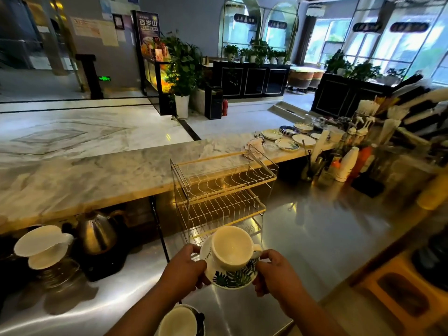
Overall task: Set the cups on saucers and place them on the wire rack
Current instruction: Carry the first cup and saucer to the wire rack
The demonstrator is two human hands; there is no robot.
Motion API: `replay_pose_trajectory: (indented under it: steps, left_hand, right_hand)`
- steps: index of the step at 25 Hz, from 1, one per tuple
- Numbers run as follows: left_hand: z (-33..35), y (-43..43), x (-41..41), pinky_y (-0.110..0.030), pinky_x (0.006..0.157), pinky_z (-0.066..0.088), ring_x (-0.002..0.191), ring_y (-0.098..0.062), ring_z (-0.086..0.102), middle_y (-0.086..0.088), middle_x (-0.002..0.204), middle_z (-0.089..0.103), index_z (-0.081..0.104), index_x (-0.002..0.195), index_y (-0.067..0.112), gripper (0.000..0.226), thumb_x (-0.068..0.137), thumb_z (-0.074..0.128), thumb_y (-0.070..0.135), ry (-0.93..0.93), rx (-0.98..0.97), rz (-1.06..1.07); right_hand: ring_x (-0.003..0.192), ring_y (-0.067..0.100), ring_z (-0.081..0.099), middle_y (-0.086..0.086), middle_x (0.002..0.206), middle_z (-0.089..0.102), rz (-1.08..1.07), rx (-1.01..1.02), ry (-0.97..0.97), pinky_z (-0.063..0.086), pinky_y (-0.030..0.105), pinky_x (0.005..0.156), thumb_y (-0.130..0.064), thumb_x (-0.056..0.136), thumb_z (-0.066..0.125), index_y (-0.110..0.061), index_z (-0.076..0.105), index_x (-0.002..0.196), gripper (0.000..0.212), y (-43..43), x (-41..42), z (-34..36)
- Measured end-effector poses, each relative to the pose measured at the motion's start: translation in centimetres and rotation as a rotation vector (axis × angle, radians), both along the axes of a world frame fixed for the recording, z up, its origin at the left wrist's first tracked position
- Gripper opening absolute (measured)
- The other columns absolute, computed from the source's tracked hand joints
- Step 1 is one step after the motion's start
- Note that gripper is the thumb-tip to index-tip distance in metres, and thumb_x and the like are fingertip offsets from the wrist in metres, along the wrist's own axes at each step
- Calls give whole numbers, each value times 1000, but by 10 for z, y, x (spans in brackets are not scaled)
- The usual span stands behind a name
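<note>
I am holding the left grip (186, 265) curled round the left rim of the saucer (230, 280). The right grip (274, 272) is pinching the right rim, just beside the cup's handle. The cup (234, 248) is sitting on the saucer. Both are tipping towards me, so the cup's mouth is facing up and back at the camera and its handle is pointing to my right. The pair is hanging in the air above the steel bench (315, 226), just in front of the lower tier of the wire rack (218, 190). The rack is standing upright on the bench with its two tiers bare, and its long axis is running from near left to far right. A second cup (179, 321) is showing at the bottom edge, below my left forearm. To the left, a steel kettle (97, 232) is standing under the marble counter (97, 170). Farther off, at the counter's right end, a group of plates (291, 137) is lying.
</note>
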State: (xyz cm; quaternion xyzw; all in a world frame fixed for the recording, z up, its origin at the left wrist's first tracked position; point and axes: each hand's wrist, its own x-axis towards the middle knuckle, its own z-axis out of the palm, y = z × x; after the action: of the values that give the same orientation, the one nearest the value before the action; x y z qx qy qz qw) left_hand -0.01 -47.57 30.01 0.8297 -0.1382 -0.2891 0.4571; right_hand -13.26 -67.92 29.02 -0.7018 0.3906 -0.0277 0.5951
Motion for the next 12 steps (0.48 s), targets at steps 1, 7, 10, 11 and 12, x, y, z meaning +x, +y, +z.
replay_pose_trajectory:
  steps: [1, 7, 10, 11, 12]
  left_hand:
    - [1, -3, 0, -20, 50, 53, 57, -11, 74, -3, 74, 80, 54, 117, 27, 26, 96, 62, 16, 3, 1, -7]
    - [9, -32, -2, -22, 53, 55, 57, -10, 72, -6, 77, 80, 55, 119, 26, 24, 98, 61, 16, -6, 7, -1]
    - [15, -58, -7, -24, 55, 56, 59, -11, 72, -1, 76, 81, 55, 114, 31, 22, 98, 59, 16, -29, -23, 45]
    - [17, -69, -11, -24, 55, 56, 59, -11, 72, 0, 76, 81, 55, 111, 33, 21, 99, 59, 17, -37, -36, 69]
    - [19, -81, -14, -24, 54, 56, 57, -11, 72, 1, 74, 80, 54, 108, 35, 21, 99, 59, 17, -39, -48, 100]
  right_hand:
    - [53, 24, 69, 15, 67, 75, -8, 1, 1, 61, 34, 53, -10, 99, 53, -16, 63, 106, 13, -3, 1, -1]
    - [54, 25, 68, 16, 68, 74, 23, 35, -31, 60, 34, 53, -7, 97, 53, -15, 64, 106, 15, -35, 2, 0]
    - [55, 24, 67, 19, 74, 74, 65, 40, -68, 60, 34, 55, -8, 98, 55, -14, 63, 107, 14, -68, 7, 6]
    - [56, 23, 67, 20, 77, 75, 88, 38, -79, 61, 33, 56, -9, 99, 55, -15, 63, 109, 13, -82, 8, 8]
    - [57, 23, 68, 20, 80, 75, 113, 34, -88, 61, 33, 56, -10, 101, 55, -16, 62, 110, 13, -96, 8, 11]
